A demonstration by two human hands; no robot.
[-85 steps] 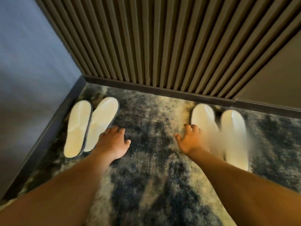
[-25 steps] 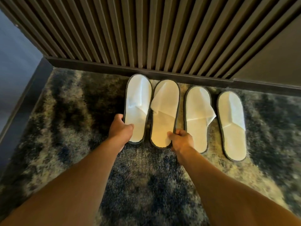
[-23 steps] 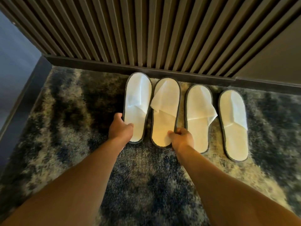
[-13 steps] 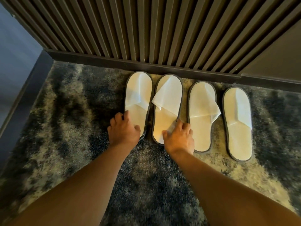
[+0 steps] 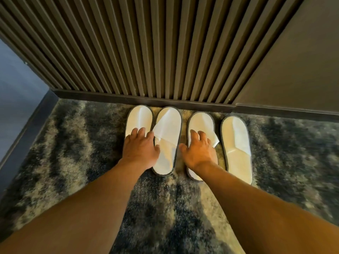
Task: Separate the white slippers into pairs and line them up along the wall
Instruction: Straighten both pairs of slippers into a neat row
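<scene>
Several white slippers with grey edging lie in a row, toes against the dark baseboard (image 5: 165,101) of the slatted wall. My left hand (image 5: 140,150) lies flat, fingers spread, on the leftmost slipper (image 5: 139,117) and hides its heel. Beside it lies the second slipper (image 5: 167,136), its upper folded askew. My right hand (image 5: 199,152) rests with fingers apart on the third slipper (image 5: 200,123), covering its heel half. The fourth slipper (image 5: 236,143) lies untouched at the right. A narrow strip of carpet separates the second and third slippers.
A patterned blue-grey and beige carpet (image 5: 73,153) covers the floor. A blue-grey side wall (image 5: 16,92) with a dark baseboard closes the left side. A plain brown panel (image 5: 293,61) stands at the right of the slats.
My left hand slid forward onto the leftmost slipper. My right hand left the second slipper's heel and came down on the third slipper. The gap between the two pairs has widened a little.
</scene>
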